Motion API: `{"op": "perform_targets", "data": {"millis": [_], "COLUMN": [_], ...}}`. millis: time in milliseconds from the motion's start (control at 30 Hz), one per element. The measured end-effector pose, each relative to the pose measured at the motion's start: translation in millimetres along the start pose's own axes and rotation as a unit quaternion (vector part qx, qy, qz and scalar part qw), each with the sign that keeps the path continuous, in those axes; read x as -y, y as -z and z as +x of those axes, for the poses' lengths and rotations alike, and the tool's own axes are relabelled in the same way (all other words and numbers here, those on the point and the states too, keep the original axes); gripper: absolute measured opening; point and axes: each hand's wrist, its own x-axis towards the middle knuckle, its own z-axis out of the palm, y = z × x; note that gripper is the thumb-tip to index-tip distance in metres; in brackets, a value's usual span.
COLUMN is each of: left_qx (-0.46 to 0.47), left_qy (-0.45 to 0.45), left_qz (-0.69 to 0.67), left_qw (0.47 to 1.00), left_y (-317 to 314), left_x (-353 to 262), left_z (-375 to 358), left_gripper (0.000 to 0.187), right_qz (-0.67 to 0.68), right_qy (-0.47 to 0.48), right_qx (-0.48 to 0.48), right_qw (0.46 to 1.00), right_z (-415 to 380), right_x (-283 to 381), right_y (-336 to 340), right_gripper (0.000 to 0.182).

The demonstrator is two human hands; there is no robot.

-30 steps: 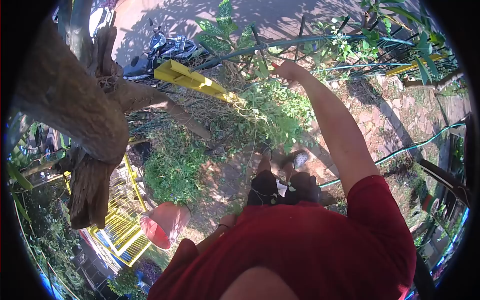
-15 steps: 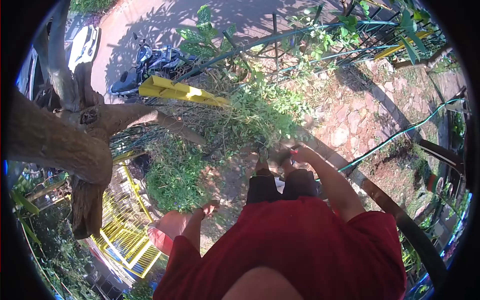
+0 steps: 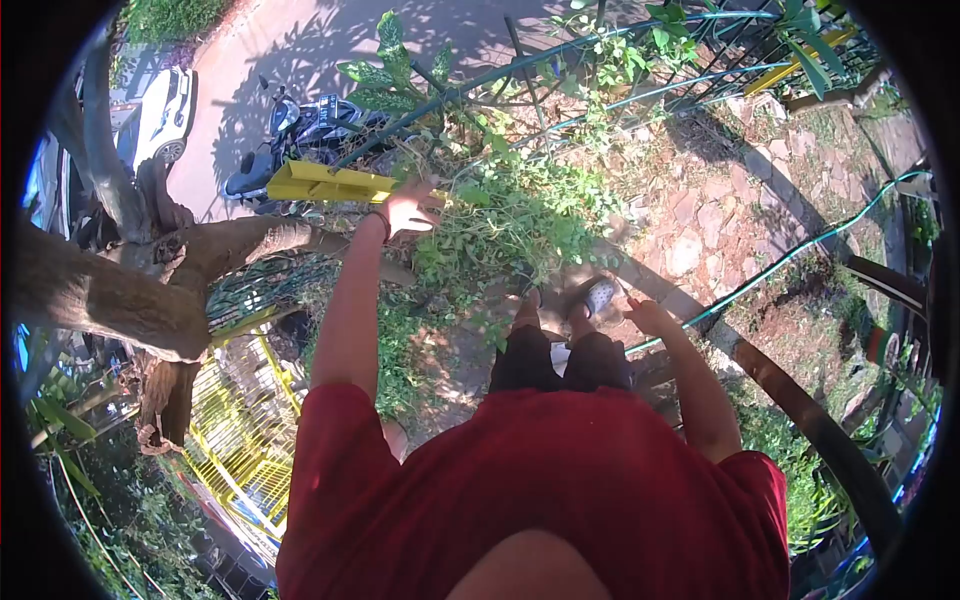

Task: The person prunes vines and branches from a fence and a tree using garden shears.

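Note:
My left hand [image 3: 408,207] is raised with fingers spread, reaching into a tangle of green vines [image 3: 520,215] beside a yellow metal bar [image 3: 320,183]. It holds nothing that I can make out. My right hand [image 3: 645,316] hangs low by my right knee, closed around a small tool [image 3: 623,293] whose thin tip sticks out of the hand. I wear a red shirt and dark shorts, and my feet [image 3: 585,298] are far below me on the paved ground.
A thick tree trunk [image 3: 110,290] forks at the left. Beyond the green railing [image 3: 480,80] stand a motorcycle [image 3: 300,125] and a white car [image 3: 160,115]. A yellow gate [image 3: 240,440] lies lower left. A green hose [image 3: 790,260] crosses the stone paving [image 3: 700,220].
My left arm has swung up from near the pink pot to the vines by the yellow bar. My right hand has come down from the fence top to knee height.

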Motion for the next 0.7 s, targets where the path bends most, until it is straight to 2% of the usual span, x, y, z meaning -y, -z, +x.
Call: {"op": "perform_targets", "data": {"millis": [33, 100, 167, 200, 267, 300, 333, 367, 400, 467, 500, 533, 567, 600, 633, 667, 700], "left_qx": [-0.035, -0.071, -0.071, -0.070, -0.100, -0.101, -0.194, -0.282, -0.395, -0.374, -0.356, -0.309, -0.258, -0.190, -0.122, -0.015, -0.015], "left_qy": [0.009, -0.039, -0.051, -0.048, -0.110, -0.111, -0.184, -0.252, -0.367, -0.367, -0.355, -0.406, -0.431, -0.442, -0.412, -0.287, -0.150], "left_qz": [-0.019, -0.002, 0.047, 0.046, -0.038, -0.040, 0.061, 0.161, 0.186, 0.182, 0.226, 0.334, 0.400, 0.420, 0.509, 0.585, 0.584], "left_qw": [0.999, 0.997, 0.995, 0.995, 0.988, 0.988, 0.962, 0.912, 0.822, 0.832, 0.834, 0.793, 0.767, 0.770, 0.746, 0.759, 0.797], "left_y": [-17.8, -29.5, -41.4, -54.3, -73.9, -75.4, -76.6, -76.6, -90.2, -113.9, -128.2, -137.1, -146.3, -151.6, -153.8, -148.5, -150.5], "left_x": [-33.8, -67.7, -91.1, -99.1, -120.8, -125.1, -127.8, -126.2, -116.3, -102.4, -77.5, -37.0, 15.3, 65.8, 129.5, 185.2, 237.1], "left_z": [4.9, 26.8, 62.5, 67.7, 73.5, 74.1, 76.6, 83.8, 91.9, 62.9, 52.8, 48.8, 42.5, 28.3, 19.7, 4.0, -23.2], "left_gripper": [0.075, 0.074, 0.097, 0.097, 0.075, 0.075, 0.063, 0.056, 0.053, 0.052, 0.051, 0.046, 0.042, 0.037, 0.037, 0.036, 0.038], "right_qz": [0.001, 0.110, 0.122, 0.133, 0.134, 0.127, 0.123, 0.119, 0.116, 0.119, 0.122, 0.130, 0.130, 0.121, 0.113, 0.103, 0.108], "right_qy": [-0.001, -0.080, -0.085, -0.088, -0.094, -0.090, -0.096, -0.101, -0.104, -0.105, -0.106, -0.107, -0.106, -0.112, -0.120, -0.117, -0.123], "right_qx": [-0.002, -0.021, -0.047, -0.034, -0.019, -0.031, -0.026, -0.019, -0.021, 0.003, 0.024, 0.014, 0.017, 0.024, 0.027, 0.005, 0.002], "right_qw": [1.000, 0.991, 0.988, 0.987, 0.986, 0.987, 0.987, 0.988, 0.988, 0.987, 0.987, 0.986, 0.986, 0.986, 0.986, 0.988, 0.987], "right_z": [-1.2, -16.2, -17.5, -19.0, -33.7, -36.1, -36.6, -37.8, -39.4, -41.2, -42.0, -47.2, -50.9, -52.3, -52.5, -51.5, -51.5], "right_x": [4.0, 28.3, 34.2, 35.8, 56.0, 56.7, 55.1, 55.3, 55.1, 52.1, 50.2, 51.8, 54.0, 53.3, 50.0, 44.8, 39.7], "right_y": [9.1, 31.4, 32.9, 31.3, 45.2, 40.6, 35.4, 32.0, 28.3, 20.9, 18.6, 18.4, 14.7, 15.7, 18.3, 13.6, 13.5], "right_gripper": [0.056, 0.060, 0.056, 0.056, 0.060, 0.060, 0.060, 0.060, 0.060, 0.063, 0.066, 0.064, 0.064, 0.064, 0.063, 0.063, 0.063]}}
